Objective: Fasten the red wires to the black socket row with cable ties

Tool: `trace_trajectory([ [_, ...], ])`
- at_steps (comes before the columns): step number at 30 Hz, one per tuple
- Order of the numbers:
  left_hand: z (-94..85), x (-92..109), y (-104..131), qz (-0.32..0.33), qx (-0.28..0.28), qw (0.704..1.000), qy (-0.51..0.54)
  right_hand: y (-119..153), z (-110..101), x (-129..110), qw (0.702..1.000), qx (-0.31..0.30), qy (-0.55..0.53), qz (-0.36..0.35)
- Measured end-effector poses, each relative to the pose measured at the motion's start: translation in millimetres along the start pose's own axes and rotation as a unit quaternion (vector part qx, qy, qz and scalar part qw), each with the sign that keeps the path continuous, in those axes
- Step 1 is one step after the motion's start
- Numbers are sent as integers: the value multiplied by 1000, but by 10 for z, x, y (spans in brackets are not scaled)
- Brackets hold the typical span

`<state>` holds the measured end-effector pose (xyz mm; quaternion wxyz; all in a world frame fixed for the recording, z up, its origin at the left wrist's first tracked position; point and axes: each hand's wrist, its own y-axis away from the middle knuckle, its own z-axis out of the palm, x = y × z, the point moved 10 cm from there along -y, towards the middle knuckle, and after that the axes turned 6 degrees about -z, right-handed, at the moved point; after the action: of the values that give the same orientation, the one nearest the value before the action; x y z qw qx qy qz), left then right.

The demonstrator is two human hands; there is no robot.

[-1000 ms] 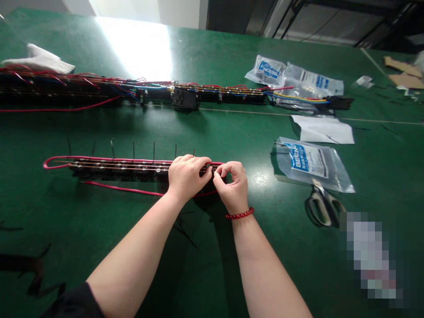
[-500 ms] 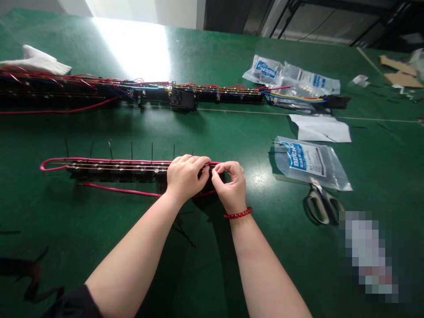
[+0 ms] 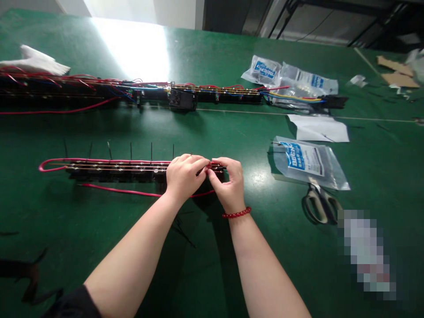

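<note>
A black wired strip [image 3: 115,170] lies across the table, with thin brass-coloured rods and solder points along its top. A red wire [image 3: 53,159] runs along its far edge, loops at the left end and comes back on the near side. Several black cable ties [image 3: 151,151] stick up from the far edge. My left hand [image 3: 187,176] is closed over the strip right of its middle. Close beside it, my right hand [image 3: 230,183] grips the strip's right part, thumb on the near side and fingers on the far side. Whether a small piece is between the fingertips is hidden.
Behind lies a longer wired assembly [image 3: 215,93]. To the right are plastic bags [image 3: 311,161], a white paper [image 3: 318,129] and scissors [image 3: 319,205]. A white cloth [image 3: 36,62] lies back left. Loose cable ties [image 3: 183,234] lie near my arms.
My right hand's thumb and forefinger have gone from a pinch to a wider spread across the strip, slightly further left. My left hand stays in place.
</note>
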<state>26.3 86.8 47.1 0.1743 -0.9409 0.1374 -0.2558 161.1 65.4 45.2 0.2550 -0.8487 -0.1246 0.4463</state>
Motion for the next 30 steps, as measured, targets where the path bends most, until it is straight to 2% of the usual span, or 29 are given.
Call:
trace_trajectory([
  [3, -3, 0, 2, 2, 6, 1000, 3, -23, -4, -23, 1000, 2, -5, -23],
  [10, 8, -9, 2, -6, 2, 1000, 8, -13, 12, -13, 1000, 2, 17, -22],
  [30, -57, 23, 13, 22, 24, 998, 48, 3, -4, 61, 999, 1, 19, 34],
])
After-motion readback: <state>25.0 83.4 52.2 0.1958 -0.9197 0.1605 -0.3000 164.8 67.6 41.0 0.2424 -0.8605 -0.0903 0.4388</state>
